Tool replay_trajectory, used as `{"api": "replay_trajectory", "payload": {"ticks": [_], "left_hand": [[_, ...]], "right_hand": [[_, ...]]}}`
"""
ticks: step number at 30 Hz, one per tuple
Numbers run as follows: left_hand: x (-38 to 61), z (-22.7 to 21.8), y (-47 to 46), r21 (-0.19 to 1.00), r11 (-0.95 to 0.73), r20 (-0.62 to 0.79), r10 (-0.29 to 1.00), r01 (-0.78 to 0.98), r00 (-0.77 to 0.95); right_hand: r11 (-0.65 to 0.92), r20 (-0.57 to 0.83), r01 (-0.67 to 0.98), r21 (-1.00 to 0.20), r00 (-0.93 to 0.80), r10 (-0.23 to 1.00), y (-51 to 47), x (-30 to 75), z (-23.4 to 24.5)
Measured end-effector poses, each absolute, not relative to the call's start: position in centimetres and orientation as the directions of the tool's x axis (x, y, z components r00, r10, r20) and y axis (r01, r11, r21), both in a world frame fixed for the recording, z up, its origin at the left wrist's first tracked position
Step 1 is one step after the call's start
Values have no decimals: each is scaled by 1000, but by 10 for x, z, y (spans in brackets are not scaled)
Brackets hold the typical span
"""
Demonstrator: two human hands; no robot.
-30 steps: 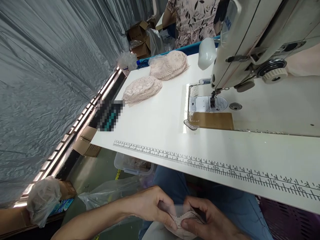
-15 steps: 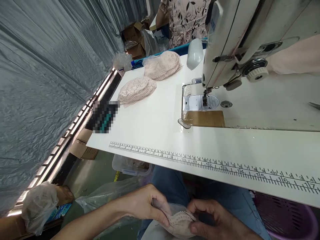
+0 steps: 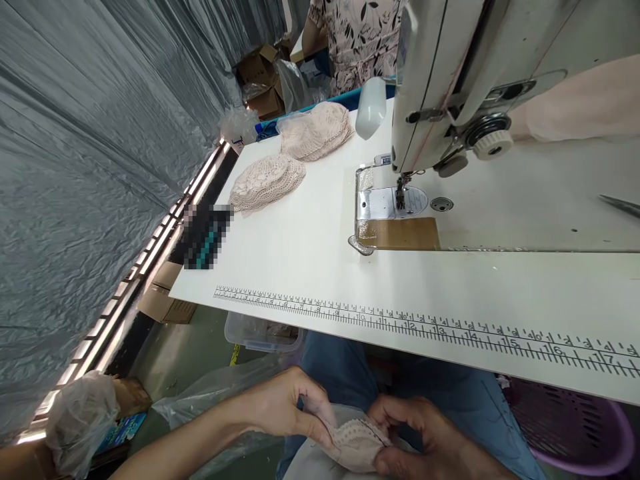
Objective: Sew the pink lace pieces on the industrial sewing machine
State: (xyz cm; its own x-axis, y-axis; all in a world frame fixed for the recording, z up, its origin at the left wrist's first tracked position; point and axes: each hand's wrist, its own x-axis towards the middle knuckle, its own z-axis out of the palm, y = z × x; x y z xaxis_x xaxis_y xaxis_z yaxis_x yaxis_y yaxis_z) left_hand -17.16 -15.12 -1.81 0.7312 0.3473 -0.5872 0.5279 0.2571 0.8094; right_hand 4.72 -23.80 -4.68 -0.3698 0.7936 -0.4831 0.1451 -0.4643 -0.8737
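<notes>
A small beige lace piece (image 3: 356, 440) with sheer mesh along its upper edge is held over my lap, below the table's front edge. My left hand (image 3: 295, 408) pinches its left side between thumb and fingers. On the opposite side, my right hand (image 3: 417, 437) grips the lace near a dark line along its edge. Two stacks of similar lace pieces lie on the white table: a nearer lace stack (image 3: 267, 181) and a farther lace stack (image 3: 317, 131). The sewing machine (image 3: 425, 87) stands at the right, its needle area away from both hands.
A printed ruler (image 3: 400, 321) runs along the table's front edge. Pointed metal tips (image 3: 620, 205) show at the right. Below are a purple basket (image 3: 575, 427), a clear plastic bin (image 3: 263, 333) and a cardboard box (image 3: 165, 297). Behind the table is a person in a floral garment (image 3: 363, 40).
The view has shifted slightly, so the table and machine appear farther left. My right hand has moved a little left along the lace; both hands still hold it.
</notes>
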Motion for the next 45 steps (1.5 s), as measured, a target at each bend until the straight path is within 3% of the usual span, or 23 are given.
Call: {"api": "replay_trajectory", "payload": {"ticks": [10,17,27,33,39,45], "left_hand": [[-171,-13,-146,798,271,-600,265,539,755],[-161,-21,-157,756,253,-654,254,604,712],[-157,-21,-160,803,237,-596,335,547,730],[-153,-15,-157,829,144,-551,372,541,747],[-150,-9,-154,853,125,-511,393,506,765],[-148,-13,-154,868,24,-463,404,497,789]], "right_hand": [[-458,-435,50,-888,-418,798,-237,47,-51],[-421,-424,89,-903,-348,836,-241,46,-51],[-356,-347,62,-932,-431,833,-236,45,-55],[-283,-274,42,-958,-428,861,-235,44,-65],[-322,-262,-59,-945,-453,852,-234,47,-65],[-380,-308,-55,-923,-486,818,-232,46,-62]]}}
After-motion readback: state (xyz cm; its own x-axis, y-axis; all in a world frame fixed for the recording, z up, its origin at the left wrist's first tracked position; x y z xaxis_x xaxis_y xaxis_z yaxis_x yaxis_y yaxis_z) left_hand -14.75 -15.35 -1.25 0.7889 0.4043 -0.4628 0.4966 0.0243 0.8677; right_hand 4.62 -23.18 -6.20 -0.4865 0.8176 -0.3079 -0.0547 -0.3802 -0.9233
